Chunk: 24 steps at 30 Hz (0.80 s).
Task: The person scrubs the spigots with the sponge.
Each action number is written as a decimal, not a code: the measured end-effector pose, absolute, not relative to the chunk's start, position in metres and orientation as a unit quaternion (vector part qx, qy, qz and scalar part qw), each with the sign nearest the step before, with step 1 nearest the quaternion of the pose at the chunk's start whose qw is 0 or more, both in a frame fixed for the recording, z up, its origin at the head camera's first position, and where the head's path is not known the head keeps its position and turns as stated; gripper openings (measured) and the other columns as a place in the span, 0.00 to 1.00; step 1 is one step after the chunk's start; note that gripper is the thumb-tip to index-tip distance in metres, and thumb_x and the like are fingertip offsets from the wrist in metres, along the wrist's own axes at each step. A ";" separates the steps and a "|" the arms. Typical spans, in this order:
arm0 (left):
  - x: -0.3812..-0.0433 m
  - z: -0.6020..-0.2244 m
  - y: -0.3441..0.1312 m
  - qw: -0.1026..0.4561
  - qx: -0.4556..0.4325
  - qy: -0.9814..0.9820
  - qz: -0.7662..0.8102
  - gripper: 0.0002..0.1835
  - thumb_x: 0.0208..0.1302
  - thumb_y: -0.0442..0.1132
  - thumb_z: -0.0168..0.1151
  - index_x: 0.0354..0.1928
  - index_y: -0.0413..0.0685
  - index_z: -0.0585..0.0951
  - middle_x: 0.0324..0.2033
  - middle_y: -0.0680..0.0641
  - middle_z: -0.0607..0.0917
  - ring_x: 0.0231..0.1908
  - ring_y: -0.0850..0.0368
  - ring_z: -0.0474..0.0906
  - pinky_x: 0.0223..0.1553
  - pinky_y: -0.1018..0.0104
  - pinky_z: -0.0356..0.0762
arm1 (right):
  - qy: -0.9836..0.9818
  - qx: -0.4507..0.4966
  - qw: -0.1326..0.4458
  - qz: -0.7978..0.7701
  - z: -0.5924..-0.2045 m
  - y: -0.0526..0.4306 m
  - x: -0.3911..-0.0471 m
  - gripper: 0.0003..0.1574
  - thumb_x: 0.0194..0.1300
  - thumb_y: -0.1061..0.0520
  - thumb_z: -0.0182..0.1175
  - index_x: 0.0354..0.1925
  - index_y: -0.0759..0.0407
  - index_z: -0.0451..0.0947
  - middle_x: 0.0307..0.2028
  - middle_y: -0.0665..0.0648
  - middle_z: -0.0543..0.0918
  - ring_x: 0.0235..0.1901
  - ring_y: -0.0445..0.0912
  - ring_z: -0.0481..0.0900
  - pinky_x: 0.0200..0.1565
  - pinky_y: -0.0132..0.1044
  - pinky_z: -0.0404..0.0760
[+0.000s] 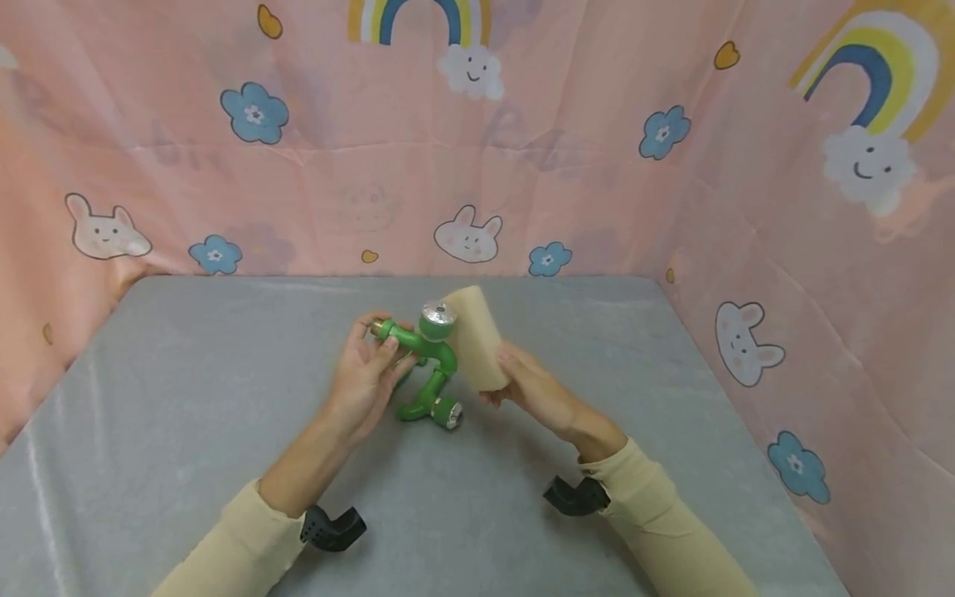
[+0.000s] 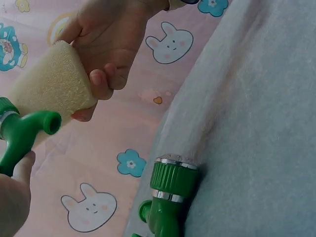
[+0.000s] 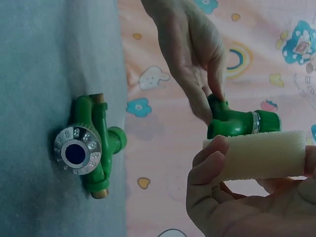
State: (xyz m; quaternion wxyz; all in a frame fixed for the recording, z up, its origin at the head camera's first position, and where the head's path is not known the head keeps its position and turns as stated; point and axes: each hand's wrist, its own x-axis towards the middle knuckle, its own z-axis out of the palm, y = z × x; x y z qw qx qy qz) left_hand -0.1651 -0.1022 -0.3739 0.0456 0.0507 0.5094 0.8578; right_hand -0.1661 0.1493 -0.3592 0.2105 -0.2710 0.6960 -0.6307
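My left hand (image 1: 361, 369) grips a green plastic tap (image 1: 410, 338) near its brass threaded end, raised above the table. The tap has a ribbed knob with a silvery cap. A cream sponge block (image 1: 477, 340) is held between the thumb and fingers of my right hand (image 1: 540, 394). In the right wrist view, the sponge (image 3: 261, 155) lies right beside the held tap (image 3: 234, 123); whether they touch I cannot tell. Below them, more green taps (image 3: 91, 148) lie close together on the table, partly hidden behind my left hand and the held tap in the head view.
A grey cloth-covered table (image 1: 186, 373) spreads under both hands. Pink printed curtains (image 1: 313, 191) hang along its back and sides. Black curved pieces (image 1: 333, 529) stick out from both wrists at the sleeve cuffs.
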 end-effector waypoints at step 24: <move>-0.166 -0.379 -0.108 -0.212 0.236 0.792 0.521 0.18 0.67 0.17 0.53 0.57 0.33 0.70 0.48 0.35 0.84 0.59 0.37 0.81 0.63 0.54 0.78 | 0.883 -0.268 -0.125 -0.364 -0.356 0.158 -0.169 0.31 0.68 0.60 0.66 0.68 0.52 0.75 0.64 0.69 0.69 0.56 0.58 0.72 0.47 0.48 0.81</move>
